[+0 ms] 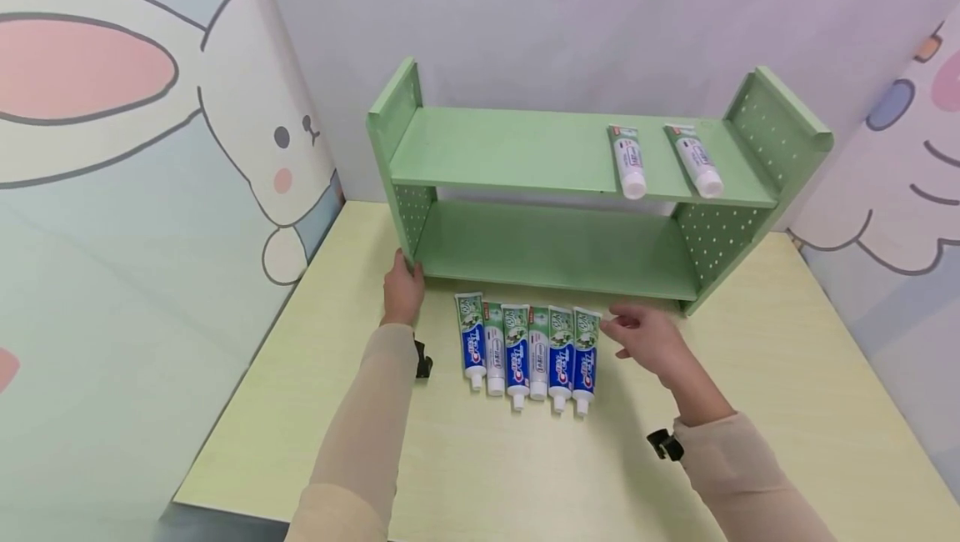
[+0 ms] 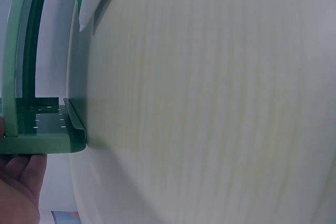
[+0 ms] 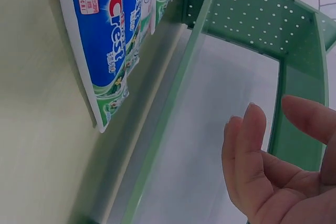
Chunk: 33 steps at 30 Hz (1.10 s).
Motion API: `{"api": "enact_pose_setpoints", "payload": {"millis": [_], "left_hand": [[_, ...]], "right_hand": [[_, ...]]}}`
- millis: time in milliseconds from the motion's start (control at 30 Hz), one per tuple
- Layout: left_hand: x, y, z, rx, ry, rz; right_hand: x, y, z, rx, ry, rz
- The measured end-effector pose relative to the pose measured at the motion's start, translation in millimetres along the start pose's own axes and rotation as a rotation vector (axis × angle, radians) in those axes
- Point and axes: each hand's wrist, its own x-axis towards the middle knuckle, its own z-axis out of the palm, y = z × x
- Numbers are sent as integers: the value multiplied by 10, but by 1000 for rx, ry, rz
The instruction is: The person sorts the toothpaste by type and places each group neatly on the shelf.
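The left hand (image 1: 403, 290), stretched forward, grips the lower left corner of the green shelf (image 1: 525, 243), while the right hand (image 1: 648, 338) slants inward, thumb spread from loosely bent fingers, just beside the row of six toothpaste tubes (image 1: 517, 346). These lie side by side on the pale yellow tabletop (image 1: 480, 467) before the shelf; a cartoon-patterned wall (image 1: 97, 292) stands at left.

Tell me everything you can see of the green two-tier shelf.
The green two-tier shelf stands upright on the table. Two flat boards, seemingly painted metal, run between side panels dotted with small holes. The left hand grips its left panel low down, and two toothpaste tubes lie on the top board.
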Motion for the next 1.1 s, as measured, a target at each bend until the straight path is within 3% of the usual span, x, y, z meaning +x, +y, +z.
{"api": "enact_pose_setpoints", "payload": {"millis": [733, 1100], "left_hand": [[6, -45, 22, -9, 13, 14], [8, -31, 14, -3, 12, 11]], "right_hand": [[-20, 359, 381, -65, -75, 179], [-30, 450, 465, -98, -82, 191]]}}
